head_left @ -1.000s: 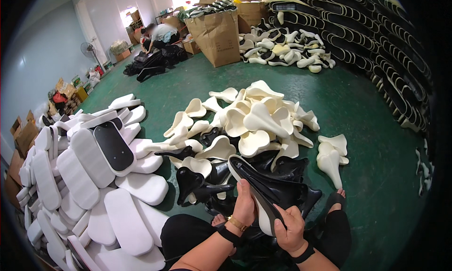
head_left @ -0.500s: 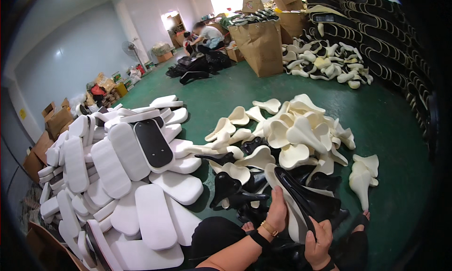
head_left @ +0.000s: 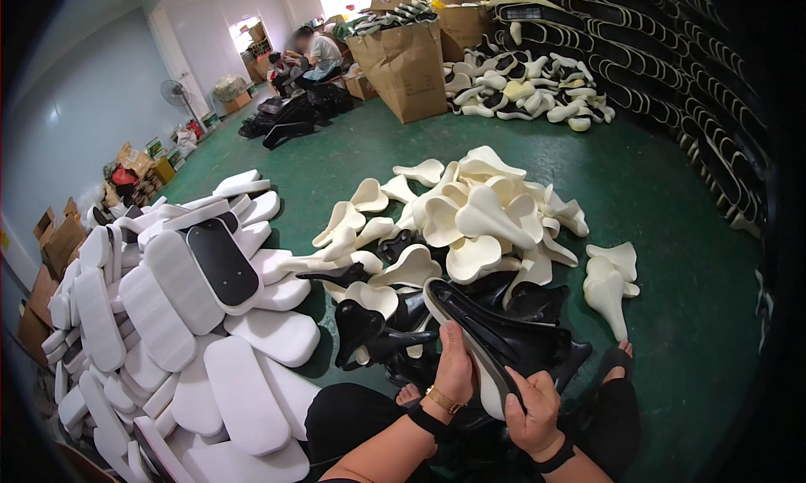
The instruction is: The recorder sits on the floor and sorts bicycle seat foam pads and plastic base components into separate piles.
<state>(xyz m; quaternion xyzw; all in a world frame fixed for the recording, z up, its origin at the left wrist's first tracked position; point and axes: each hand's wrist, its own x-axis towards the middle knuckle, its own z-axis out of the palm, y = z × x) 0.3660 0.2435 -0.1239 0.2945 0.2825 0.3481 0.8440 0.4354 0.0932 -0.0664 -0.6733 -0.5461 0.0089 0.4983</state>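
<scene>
Between my two hands is a long bicycle saddle piece (head_left: 489,378), cream foam with a black shell along its edge, held tilted over the pile. My left hand (head_left: 454,365) is closed on its left side, thumb along the foam. My right hand (head_left: 535,412) grips its lower end, fingers bent around the edge. Just under and behind it lie glossy black saddle shells (head_left: 537,302); another black shell (head_left: 357,325) sits left of my left hand. Farther out, bare cream saddle foams (head_left: 487,218) are heaped up. The palm sides of both hands are hidden.
On my left is a big heap of white padded cushions (head_left: 248,395), one with a black backing (head_left: 222,265). Two cream foams (head_left: 611,286) lie by my right foot. Beyond stand a large carton (head_left: 403,71), stacked black-and-cream pieces (head_left: 646,71) and two people (head_left: 319,55).
The whole view has shifted, so the heaps sit farther left and slightly higher. Both hands keep hold of the saddle piece, which has turned slightly and shows less of its cream face.
</scene>
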